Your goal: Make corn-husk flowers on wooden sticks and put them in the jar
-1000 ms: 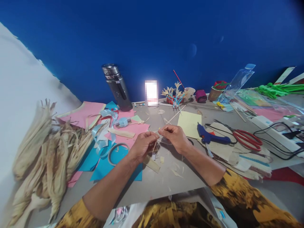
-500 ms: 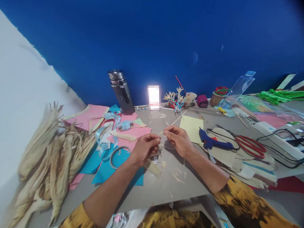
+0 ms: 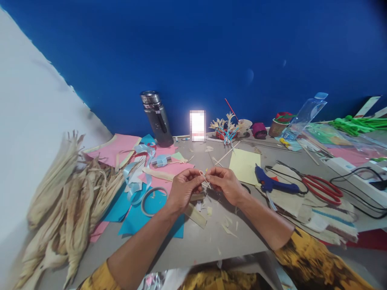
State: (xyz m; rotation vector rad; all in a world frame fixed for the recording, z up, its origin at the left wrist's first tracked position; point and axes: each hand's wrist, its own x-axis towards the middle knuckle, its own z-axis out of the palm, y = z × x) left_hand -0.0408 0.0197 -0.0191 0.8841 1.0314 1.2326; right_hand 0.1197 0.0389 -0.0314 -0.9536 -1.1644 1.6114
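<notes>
Where the white wall [image 3: 36, 92] closes off our left, we have dried corn husks [image 3: 68, 201] heaped at the table's [image 3: 229, 239] edge. Next to them, a blue ribbon [image 3: 131, 183] curls over coloured paper, and a tape roll [image 3: 144, 205] lies flat on a blue sheet [image 3: 133, 227]. Our left hand [image 3: 186, 187] comes next, thumb and forefinger pressed together on a thin pale strip [image 3: 201, 173]. That strip is right at the fingertips of both hands, bent into a narrow loop; its length seems to slant from far left to near right, with neither hand clearly nearer. From the other side, our right hand [image 3: 225, 183] pinches it too, fingers closed, its fingertips just beside the left thumb. Farther right we see a yellow sheet [image 3: 244, 165], then a blue glue gun [image 3: 276, 185], red-handled scissors [image 3: 323, 186] and a white power strip [image 3: 347, 177], all well apart from the strip.
</notes>
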